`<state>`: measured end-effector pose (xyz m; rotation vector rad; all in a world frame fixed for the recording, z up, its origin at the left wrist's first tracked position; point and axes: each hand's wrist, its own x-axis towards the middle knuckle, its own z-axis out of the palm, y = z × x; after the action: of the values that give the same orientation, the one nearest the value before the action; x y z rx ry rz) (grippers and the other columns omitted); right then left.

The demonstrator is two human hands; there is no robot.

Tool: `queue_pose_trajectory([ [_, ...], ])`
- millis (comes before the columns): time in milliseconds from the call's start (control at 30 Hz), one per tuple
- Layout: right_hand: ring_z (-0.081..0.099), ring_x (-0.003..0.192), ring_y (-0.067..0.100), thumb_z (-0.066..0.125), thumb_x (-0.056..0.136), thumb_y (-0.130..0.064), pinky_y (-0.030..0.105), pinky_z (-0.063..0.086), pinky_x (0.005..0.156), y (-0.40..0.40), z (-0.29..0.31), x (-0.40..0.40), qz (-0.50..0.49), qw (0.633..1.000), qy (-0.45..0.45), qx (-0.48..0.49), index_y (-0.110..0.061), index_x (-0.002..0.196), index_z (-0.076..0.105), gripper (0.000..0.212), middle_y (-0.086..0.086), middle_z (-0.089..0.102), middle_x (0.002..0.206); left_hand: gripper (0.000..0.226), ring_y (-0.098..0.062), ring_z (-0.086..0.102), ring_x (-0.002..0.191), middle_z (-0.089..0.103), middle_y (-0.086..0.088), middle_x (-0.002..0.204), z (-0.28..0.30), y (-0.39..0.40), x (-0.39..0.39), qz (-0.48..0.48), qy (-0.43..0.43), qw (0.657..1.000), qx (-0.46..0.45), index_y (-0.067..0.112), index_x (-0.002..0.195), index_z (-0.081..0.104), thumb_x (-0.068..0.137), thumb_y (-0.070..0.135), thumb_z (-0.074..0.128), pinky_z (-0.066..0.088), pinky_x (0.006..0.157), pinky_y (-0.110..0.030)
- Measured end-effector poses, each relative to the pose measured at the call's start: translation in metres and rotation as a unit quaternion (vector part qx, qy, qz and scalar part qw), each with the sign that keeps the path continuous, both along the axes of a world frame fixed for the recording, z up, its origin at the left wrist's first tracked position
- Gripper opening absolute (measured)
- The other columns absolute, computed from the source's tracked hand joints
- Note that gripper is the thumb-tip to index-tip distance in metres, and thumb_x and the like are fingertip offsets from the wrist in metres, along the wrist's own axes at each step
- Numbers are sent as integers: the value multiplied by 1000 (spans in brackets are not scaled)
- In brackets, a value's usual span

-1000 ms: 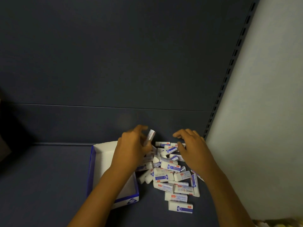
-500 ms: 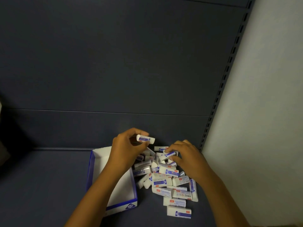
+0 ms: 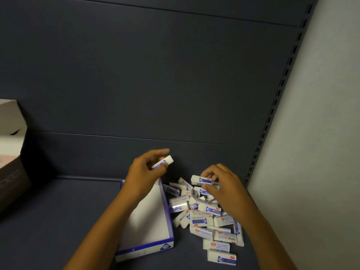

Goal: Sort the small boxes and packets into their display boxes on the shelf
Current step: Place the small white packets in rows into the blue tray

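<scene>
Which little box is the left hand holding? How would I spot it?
Find the open display box on the dark shelf. Above its far end, the left hand pinches one small box. It alone is held up clear of the pile.

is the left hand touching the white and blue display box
Cannot tell. In the head view the left hand overlaps the display box far end while holding a small packet; no gap or contact shows.

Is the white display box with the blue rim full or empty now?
Empty, as far as visible: the display box shows only bare white floor, though the left hand and forearm hide part.
</scene>
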<state>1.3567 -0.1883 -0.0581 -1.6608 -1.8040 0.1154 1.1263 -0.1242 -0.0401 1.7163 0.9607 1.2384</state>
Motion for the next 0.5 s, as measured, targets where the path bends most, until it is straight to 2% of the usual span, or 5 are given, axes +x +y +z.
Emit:
queue_pose_trajectory([
  [100,57,81,5,73,82,-18,17,49,73,5,4,-17,22,999,20,-15,-30,92,57,22,-13,56,92,32,7,65,87,68,10,103,3,2,-18,-23,20,1000,6,19,116,66,90,1,61,47,68,-6],
  [233,61,78,6,72,83,-23,23,54,71,13,10,-41,40,998,33,-34,-28,94,56,20,-11,57,90,24,-7,68,71,70,-11,90,4,11,-45,-12,11,1000,-4,6,108,67,85,0,66,50,64,-12],
  [333,60,78,6,71,83,-25,17,50,69,22,19,-61,37,998,8,-45,-26,96,56,20,-10,58,90,23,-17,71,78,70,-15,91,-2,18,-61,1,-20,999,-46,-1,103,63,81,1,71,56,66,-19],
  [400,60,77,6,72,83,-25,15,48,67,28,25,-75,38,998,0,-57,-25,98,57,21,-11,59,91,25,-22,72,83,72,-12,92,-8,25,-70,16,-7,998,-57,1,96,62,76,7,76,59,73,-27],
  [500,60,73,6,75,80,-24,12,46,61,40,34,-94,59,994,13,-87,-24,95,57,24,-14,60,85,26,-17,71,83,71,-4,88,-15,32,-81,28,65,997,-22,12,90,63,72,17,81,58,77,-29],
])
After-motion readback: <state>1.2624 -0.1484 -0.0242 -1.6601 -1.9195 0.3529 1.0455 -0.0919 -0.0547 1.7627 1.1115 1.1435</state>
